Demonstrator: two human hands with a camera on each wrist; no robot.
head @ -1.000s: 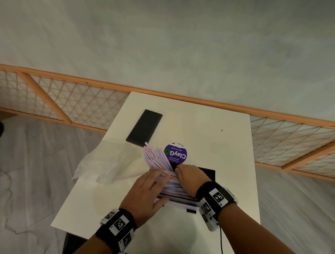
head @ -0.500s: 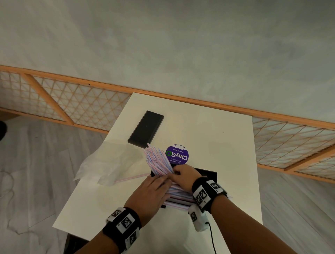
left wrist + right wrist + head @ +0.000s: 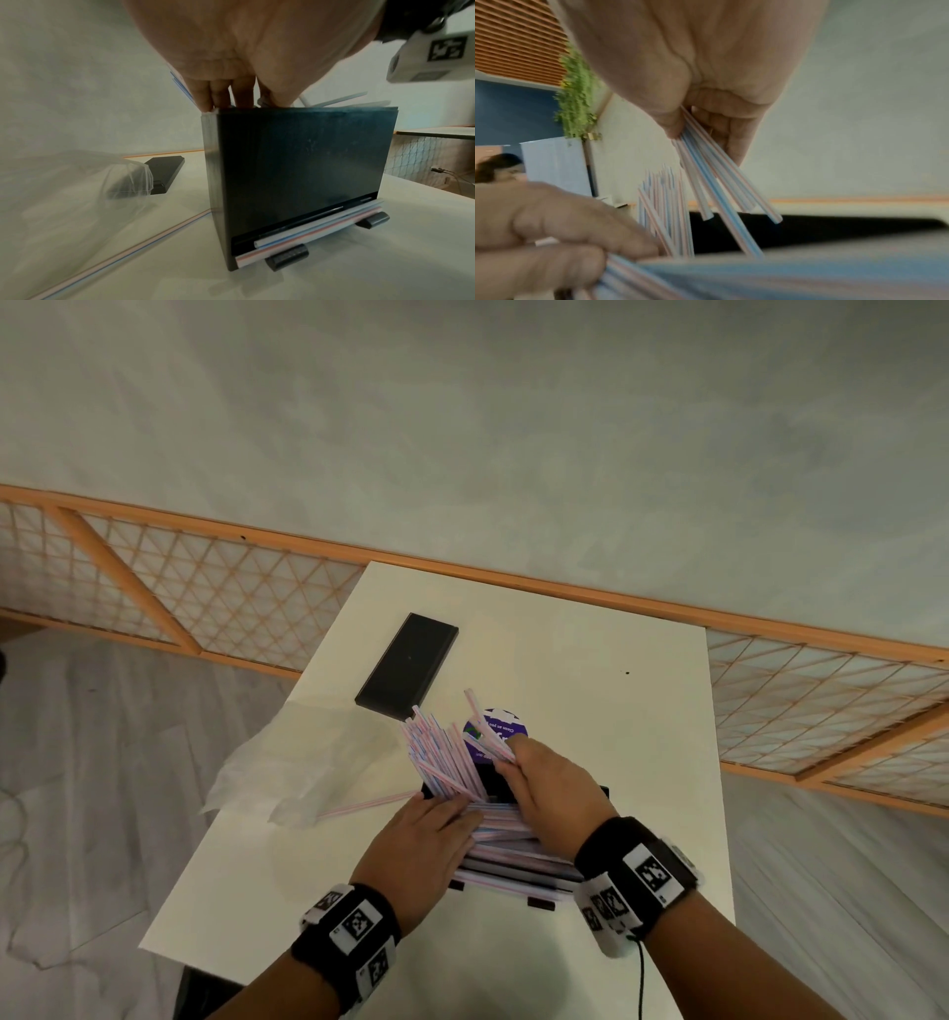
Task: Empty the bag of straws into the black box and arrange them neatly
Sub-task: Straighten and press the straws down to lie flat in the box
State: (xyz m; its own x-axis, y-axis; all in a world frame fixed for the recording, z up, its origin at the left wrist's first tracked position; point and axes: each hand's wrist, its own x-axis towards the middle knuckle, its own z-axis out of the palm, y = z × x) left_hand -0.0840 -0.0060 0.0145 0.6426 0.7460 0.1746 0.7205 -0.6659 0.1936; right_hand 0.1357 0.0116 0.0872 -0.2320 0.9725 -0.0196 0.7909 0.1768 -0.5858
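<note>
The black box [image 3: 539,883] stands on the white table [image 3: 590,660], piled with pink-and-blue striped straws [image 3: 444,757] that fan up and out at its far end. My left hand [image 3: 452,814] lies over the straws and presses them down at the box's left end; its fingertips [image 3: 205,103] meet the top edge of the box [image 3: 295,172]. My right hand [image 3: 506,757] pinches several straws [image 3: 721,174] between thumb and fingers and holds them above the box. The empty clear bag [image 3: 287,773] lies to the left.
One stray straw [image 3: 367,806] lies on the table beside the bag. The flat black lid [image 3: 405,665] rests at the far left. A round purple sticker [image 3: 506,719] sits just beyond the box. The table's left edge is close to the bag.
My right hand has lifted off the pile and picked out a few straws at the box's far end. The left hand has stayed on the straws.
</note>
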